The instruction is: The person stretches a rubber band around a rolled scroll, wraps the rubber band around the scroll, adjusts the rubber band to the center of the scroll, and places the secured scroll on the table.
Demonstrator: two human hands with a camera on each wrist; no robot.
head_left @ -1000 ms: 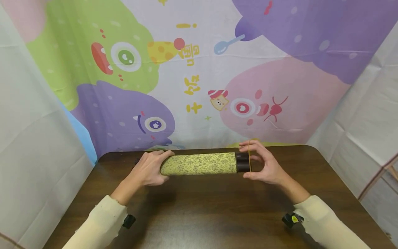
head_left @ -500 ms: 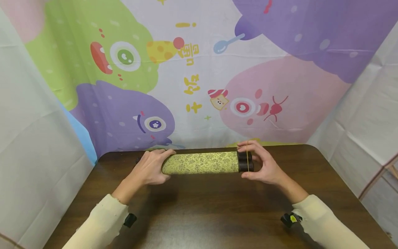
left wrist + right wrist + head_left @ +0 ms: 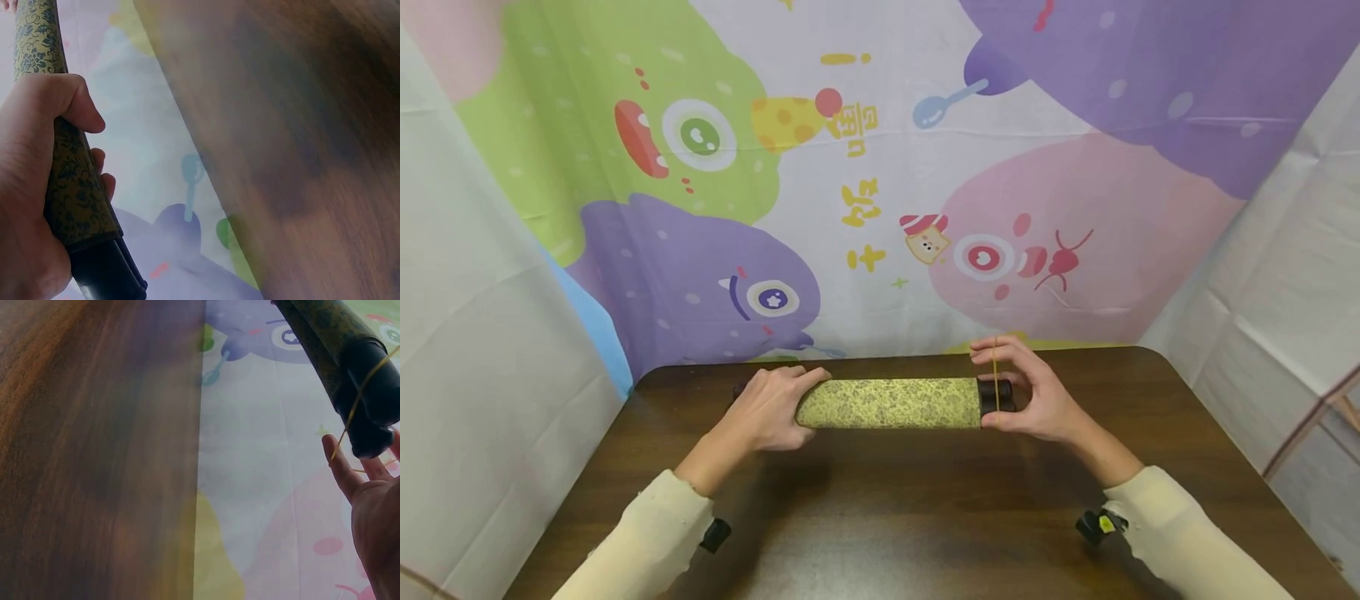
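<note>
Scroll [image 3: 891, 404], yellow-green, dark floral pattern, black ends

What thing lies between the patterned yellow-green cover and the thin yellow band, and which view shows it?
In the head view, a short stretch of black tube ends shows between the patterned cover and the yellow band.

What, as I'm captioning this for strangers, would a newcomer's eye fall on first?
Probably the backdrop behind the table, printed with big green, purple and pink cartoon creatures. Next, below it, the yellow-green patterned roll, gripped toward one end by the left hand. At the roll's other end, a thin yellow band is stretched by the right hand.
</note>
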